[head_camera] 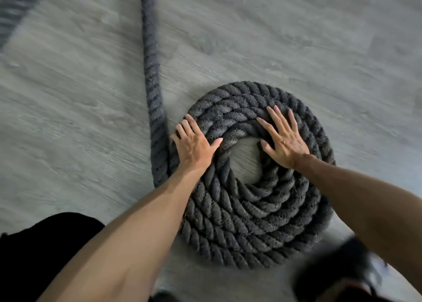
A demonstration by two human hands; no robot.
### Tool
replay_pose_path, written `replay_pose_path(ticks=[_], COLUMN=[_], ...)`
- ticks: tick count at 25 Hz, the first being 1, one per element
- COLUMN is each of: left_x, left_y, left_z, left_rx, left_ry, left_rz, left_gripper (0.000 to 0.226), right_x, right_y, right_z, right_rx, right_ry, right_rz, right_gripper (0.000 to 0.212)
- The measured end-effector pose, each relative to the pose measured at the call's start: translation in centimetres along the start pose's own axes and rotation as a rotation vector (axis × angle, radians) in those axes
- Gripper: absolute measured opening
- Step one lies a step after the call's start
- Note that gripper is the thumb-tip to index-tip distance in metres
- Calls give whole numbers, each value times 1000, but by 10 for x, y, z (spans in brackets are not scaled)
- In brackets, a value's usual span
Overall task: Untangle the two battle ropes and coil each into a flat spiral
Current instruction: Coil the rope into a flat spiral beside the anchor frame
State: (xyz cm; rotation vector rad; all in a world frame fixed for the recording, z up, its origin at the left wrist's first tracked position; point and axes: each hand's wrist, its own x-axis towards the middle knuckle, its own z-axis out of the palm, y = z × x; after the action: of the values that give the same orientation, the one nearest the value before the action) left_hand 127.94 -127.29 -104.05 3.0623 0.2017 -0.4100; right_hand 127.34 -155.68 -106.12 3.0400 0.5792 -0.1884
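Observation:
A thick dark grey battle rope lies coiled in a flat spiral (251, 221) of several turns on the floor, with a small bare gap at its centre. My left hand (194, 141) rests flat on the spiral's left side, fingers spread. On the upper right turns my right hand (283, 139) presses palm down, fingers apart. The uncoiled tail of the rope (151, 73) leaves the spiral's left edge and runs straight away to the top of the view. A second stretch of rope (16, 7) lies blurred at the top left.
The floor (296, 39) is grey wood-look planking, bare to the right and beyond the spiral. My dark-clothed knee (45, 244) is at the bottom left and a dark shoe (338, 272) at the bottom right, close to the spiral's near edge.

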Motion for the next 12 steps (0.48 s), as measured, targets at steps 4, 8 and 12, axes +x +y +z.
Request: replay_pose_path(ticks=[4, 8, 12], left_x=[8, 15, 33], left_y=[6, 17, 24], left_z=[-2, -8, -14], left_rx=[109, 86, 53], left_ry=[70, -1, -46], left_rz=[0, -126, -275], left_gripper=[119, 118, 116], right_x=[24, 72, 142], right_y=[17, 42, 61], right_z=[-4, -14, -19], right_rx=[-13, -23, -53], right_ry=[0, -43, -71], right_rz=[-79, -210, -364], right_gripper=[69, 69, 68])
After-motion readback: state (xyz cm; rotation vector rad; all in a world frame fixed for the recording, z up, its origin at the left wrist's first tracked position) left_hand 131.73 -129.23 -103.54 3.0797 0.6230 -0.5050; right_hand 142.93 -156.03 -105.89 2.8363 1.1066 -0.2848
